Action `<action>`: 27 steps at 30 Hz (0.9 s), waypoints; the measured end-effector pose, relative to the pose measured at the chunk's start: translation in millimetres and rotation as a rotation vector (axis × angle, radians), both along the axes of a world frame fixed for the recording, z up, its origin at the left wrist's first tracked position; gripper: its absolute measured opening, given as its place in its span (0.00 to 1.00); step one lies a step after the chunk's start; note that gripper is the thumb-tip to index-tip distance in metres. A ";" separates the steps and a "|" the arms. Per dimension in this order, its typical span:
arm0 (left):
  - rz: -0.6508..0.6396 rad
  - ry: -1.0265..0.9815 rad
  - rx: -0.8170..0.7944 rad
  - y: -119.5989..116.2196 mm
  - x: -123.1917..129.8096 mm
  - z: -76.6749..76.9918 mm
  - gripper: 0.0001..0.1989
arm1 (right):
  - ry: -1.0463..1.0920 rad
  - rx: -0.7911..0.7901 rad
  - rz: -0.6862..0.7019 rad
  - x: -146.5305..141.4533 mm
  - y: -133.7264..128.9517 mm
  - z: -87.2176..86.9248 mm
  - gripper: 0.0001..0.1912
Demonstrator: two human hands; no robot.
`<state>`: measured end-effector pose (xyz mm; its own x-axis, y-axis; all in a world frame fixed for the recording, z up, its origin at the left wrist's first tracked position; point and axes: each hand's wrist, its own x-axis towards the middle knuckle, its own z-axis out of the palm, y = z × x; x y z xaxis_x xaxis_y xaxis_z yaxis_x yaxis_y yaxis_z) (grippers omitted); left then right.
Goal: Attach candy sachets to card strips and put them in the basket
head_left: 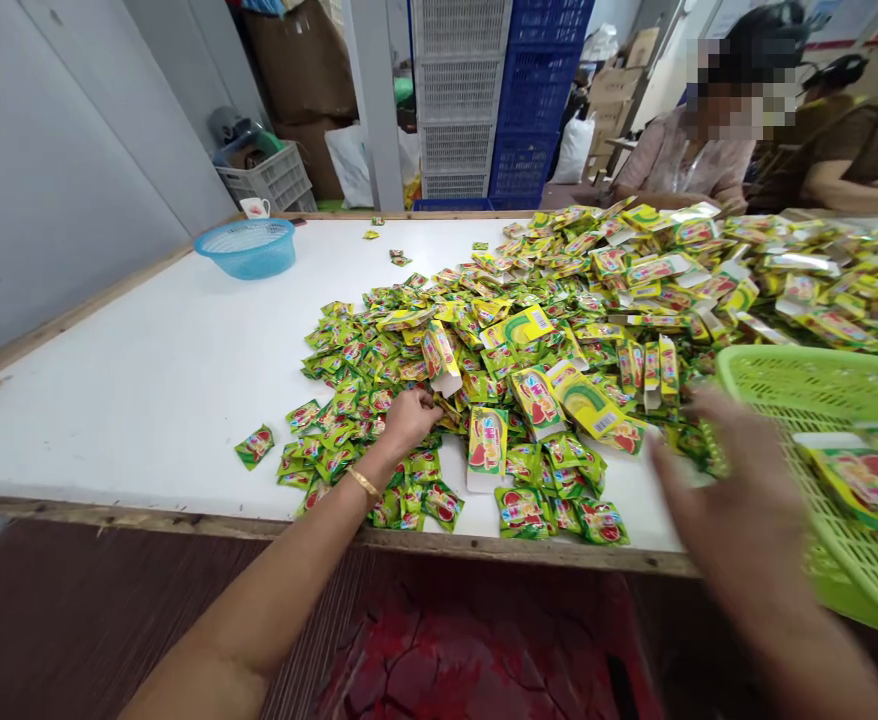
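My left hand (411,420), with a gold bangle at the wrist, reaches into a pile of small green candy packets (349,400). Its fingers are pinched together at the pile's near side; what they hold is hidden. Just beyond the fingers a small yellow-green carton (439,352) leans with its white end flap showing. More cartons (488,440) lie to the right of this hand. My right hand (743,500) is smeared by motion over the table edge, beside a light green plastic basket (776,365). Flat cartons (866,480) lie in that basket.
A blue plastic basket (248,250) stands at the far left of the white table (146,380). Packets and cartons (709,260) heap up toward the back right. Stacked crates (461,100) rise behind the table. Co-workers (683,150) sit across at the right.
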<state>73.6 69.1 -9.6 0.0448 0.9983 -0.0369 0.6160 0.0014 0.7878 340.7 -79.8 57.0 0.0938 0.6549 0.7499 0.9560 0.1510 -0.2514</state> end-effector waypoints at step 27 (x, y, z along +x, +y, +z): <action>-0.264 -0.484 -0.320 -85.7 -23.3 15.5 0.12 | 0.845 -0.699 0.408 -145.7 21.2 -83.0 0.25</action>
<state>50.3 -16.6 5.9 0.3746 0.8941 -0.2455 0.2022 0.1797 0.9627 195.1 -58.7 -26.0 0.0780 0.9969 0.0139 0.3574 -0.0150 -0.9338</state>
